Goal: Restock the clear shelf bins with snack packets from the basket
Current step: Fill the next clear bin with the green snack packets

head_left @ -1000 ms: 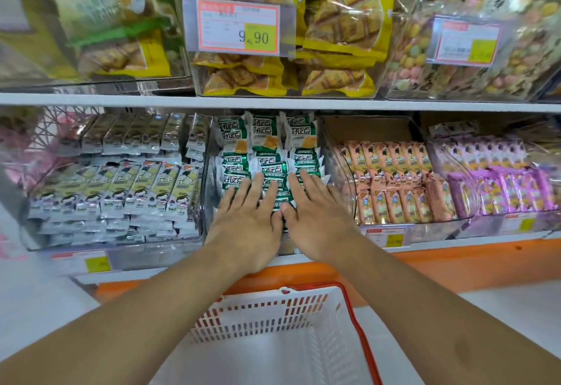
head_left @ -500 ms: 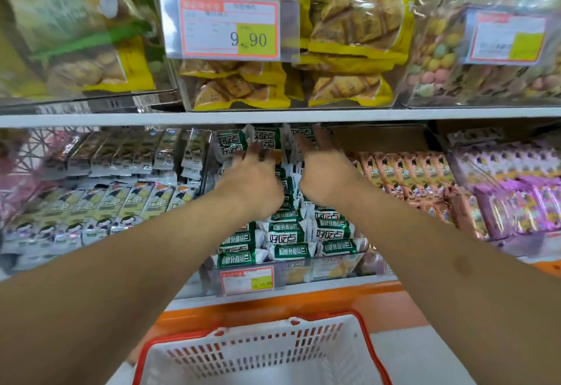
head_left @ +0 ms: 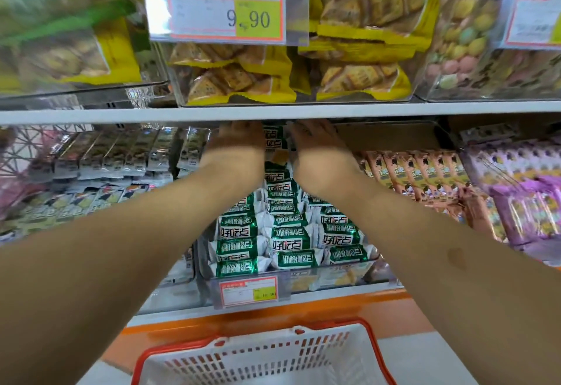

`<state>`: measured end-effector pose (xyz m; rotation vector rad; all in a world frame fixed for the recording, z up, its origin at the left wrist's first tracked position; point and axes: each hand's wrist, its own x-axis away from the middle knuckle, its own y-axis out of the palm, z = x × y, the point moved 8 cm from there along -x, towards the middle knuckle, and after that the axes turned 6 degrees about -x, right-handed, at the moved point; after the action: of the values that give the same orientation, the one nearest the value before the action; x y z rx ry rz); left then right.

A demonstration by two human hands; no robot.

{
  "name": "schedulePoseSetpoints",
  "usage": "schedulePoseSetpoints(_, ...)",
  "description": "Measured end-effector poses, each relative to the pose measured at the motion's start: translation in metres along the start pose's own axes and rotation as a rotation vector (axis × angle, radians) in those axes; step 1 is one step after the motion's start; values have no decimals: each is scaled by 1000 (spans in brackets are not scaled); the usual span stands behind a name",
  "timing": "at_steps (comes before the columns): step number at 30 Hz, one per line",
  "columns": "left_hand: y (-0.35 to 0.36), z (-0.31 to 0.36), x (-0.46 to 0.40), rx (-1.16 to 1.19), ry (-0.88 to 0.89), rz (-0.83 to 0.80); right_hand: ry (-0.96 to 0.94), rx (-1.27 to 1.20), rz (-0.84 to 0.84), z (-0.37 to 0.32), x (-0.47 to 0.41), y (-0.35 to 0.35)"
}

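- A white basket with a red rim sits nearest the camera, below the orange shelf edge; the part of its inside that shows holds no packets.
- Above it, a clear bin with a price tag on its front holds the green-and-white snack packets, stacked in three rough columns that slope up toward the back of the shelf.
- The packets are small, glossy pillow packs with white lettering; the front rows lie fairly even, while those higher up look looser.
- Both arms reach deep over the stack. The left hand and the right hand lie flat on the rearmost packets, one on each side of an upright packet, just under the white shelf board. The fingertips are hidden by that board, so whether they grasp anything cannot be told.
- Neighbouring bins hold grey packets to the left and pink packets to the right.
- Risk, as judged: the slick packs could slide forward over the low front wall if the back rows are pushed too hard, and the tight gap under the board could snag the knuckles on the way out.
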<state>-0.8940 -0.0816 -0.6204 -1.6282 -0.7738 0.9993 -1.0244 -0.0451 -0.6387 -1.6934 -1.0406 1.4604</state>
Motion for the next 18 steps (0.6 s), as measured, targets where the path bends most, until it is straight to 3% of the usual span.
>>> schedulePoseSetpoints(3,12,-13,-15,-110,-19,-116,12,-14,-201,0,-20,15)
schedulePoseSetpoints(7,25,-29,-30,-115,-38,-105,14,-23,-272,6,-35,26)
schedulePoseSetpoints(11,26,-31,-33,-119,5,-6,9,-48,-272,4,-33,30)
schedulePoseSetpoints(18,31,-35,-38,-176,69,19,-83,25,-157,-2,-22,20)
